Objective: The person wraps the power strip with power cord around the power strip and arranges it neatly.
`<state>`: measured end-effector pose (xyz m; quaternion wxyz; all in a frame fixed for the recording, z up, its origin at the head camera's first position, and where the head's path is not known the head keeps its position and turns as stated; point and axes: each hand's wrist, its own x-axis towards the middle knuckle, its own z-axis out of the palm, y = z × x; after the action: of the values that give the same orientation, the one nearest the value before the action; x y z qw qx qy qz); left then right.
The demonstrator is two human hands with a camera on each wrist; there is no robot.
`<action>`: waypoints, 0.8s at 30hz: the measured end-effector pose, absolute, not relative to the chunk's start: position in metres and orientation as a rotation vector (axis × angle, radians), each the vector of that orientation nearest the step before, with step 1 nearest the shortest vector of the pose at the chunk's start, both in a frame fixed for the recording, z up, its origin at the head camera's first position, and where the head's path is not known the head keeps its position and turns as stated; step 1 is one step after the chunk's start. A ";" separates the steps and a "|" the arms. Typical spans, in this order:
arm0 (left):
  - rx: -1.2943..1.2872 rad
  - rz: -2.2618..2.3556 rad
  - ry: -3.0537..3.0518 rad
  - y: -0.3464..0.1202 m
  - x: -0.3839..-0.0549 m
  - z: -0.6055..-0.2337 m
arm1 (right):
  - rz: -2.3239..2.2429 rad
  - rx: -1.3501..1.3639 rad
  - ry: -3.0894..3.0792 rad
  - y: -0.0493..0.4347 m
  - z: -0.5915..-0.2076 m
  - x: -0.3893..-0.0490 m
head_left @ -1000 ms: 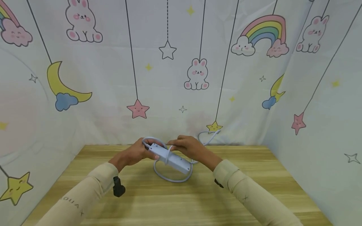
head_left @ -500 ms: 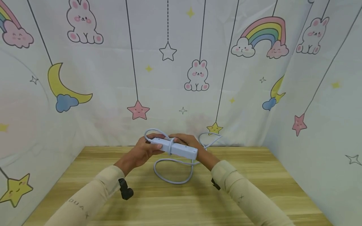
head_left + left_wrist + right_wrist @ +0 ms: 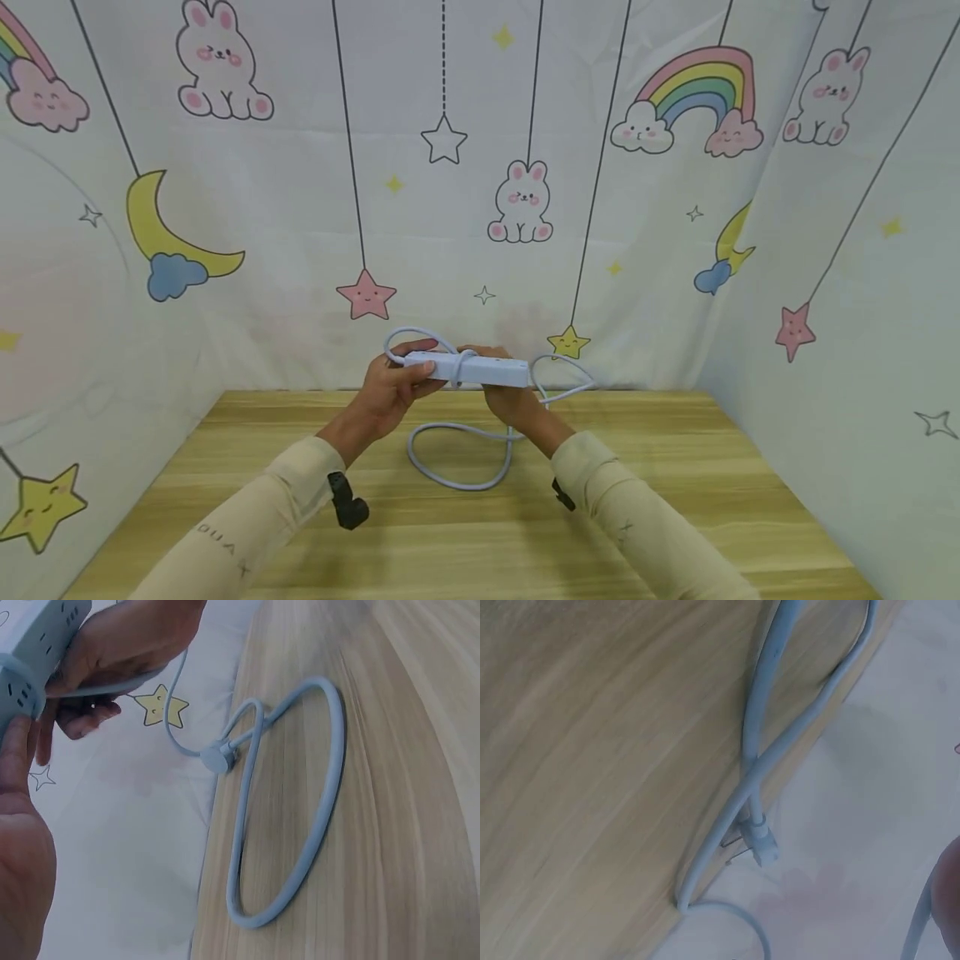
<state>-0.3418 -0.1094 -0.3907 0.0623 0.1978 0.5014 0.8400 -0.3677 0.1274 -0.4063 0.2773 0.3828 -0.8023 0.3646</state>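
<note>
A white power strip (image 3: 495,372) is held up above the table, its long side facing me in the head view. One turn of its cord (image 3: 462,358) wraps across the strip's middle. My left hand (image 3: 386,392) grips the left end, thumb along the near side. Behind the strip is my right hand (image 3: 513,404), its fingers mostly hidden in the head view. From the left wrist, the right hand (image 3: 139,637) shows with its fingers curled on the cord beside the strip's outlet face (image 3: 49,637).
The loose cord (image 3: 457,487) lies in a loop on the wooden table (image 3: 465,550). Its plug (image 3: 217,757) rests near the table's back edge, its prongs visible from the right wrist. A printed cloth wall (image 3: 300,208) rises behind and at both sides.
Both hands have raised the power strip and turned it from slanted to nearly level. The right hand has moved from above the strip to behind it. The cord loop stays on the table.
</note>
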 end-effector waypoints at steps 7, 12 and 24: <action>0.404 2.813 1.438 -0.104 -0.346 -0.385 | 0.715 0.694 -2.583 0.116 -0.410 -0.361; 0.302 3.011 1.482 -0.112 -0.352 -0.376 | 0.476 0.687 -2.768 0.119 -0.420 -0.352; 0.217 3.063 1.740 -0.136 -0.349 -0.383 | 0.762 1.013 -2.788 0.145 -0.438 -0.350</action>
<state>-0.3490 -0.1356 -0.3832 -0.1930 0.0604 0.4837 0.8516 -0.3495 0.1449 -0.4382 0.0394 0.3305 -0.9096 0.2487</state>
